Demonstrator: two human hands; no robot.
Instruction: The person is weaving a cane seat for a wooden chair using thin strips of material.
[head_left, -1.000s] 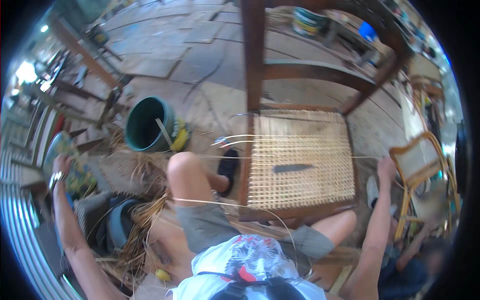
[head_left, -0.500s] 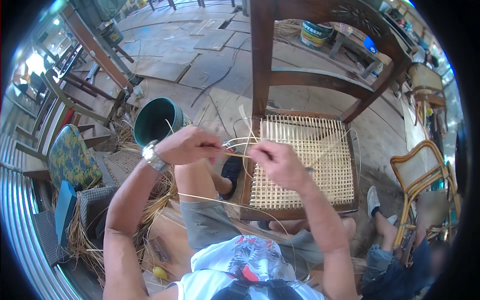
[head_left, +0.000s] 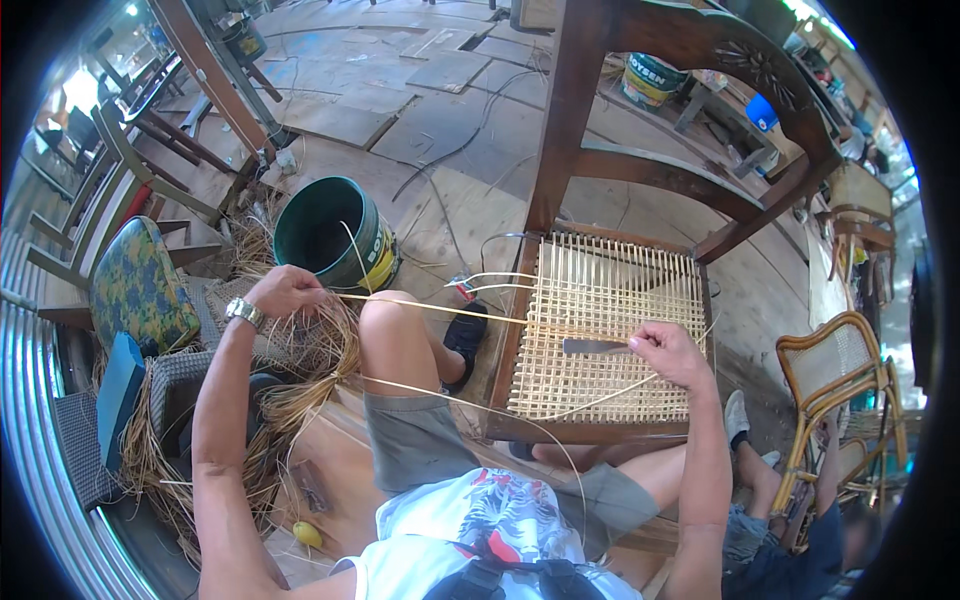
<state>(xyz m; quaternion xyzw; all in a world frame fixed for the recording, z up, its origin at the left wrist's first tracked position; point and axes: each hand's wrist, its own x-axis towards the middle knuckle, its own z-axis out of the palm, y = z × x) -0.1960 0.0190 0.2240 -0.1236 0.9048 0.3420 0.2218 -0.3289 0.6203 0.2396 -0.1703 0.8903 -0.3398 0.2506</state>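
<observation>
A dark wooden chair (head_left: 655, 170) stands before me, its seat partly woven with pale cane (head_left: 622, 272). Out beyond my knee, my left hand (head_left: 288, 292) is closed on a cane strand (head_left: 440, 309), which runs nearly straight to the weave. My right hand (head_left: 672, 356) hovers over the seat's right side. Its fingers pinch a thin, flat metal strip (head_left: 592, 346) that points left across the weave. Loose cane ends (head_left: 495, 280) curve out past the seat's left edge. Another long strand (head_left: 440, 396) loops across my lap.
A dark green bucket (head_left: 318, 235) sits beyond my left hand. Bundled cane strips (head_left: 310, 385) lie at my left, near a camouflage-patterned cushion (head_left: 142, 285). At right are a rattan chair (head_left: 835, 390) and another person's leg (head_left: 765, 470). A yellow fruit-like object (head_left: 307, 534) lies near my left forearm.
My hands, close together by the seat's left edge before, have moved apart. The left drew the strand leftward; the right moved right over the weave, where the metal strip now shows clearly.
</observation>
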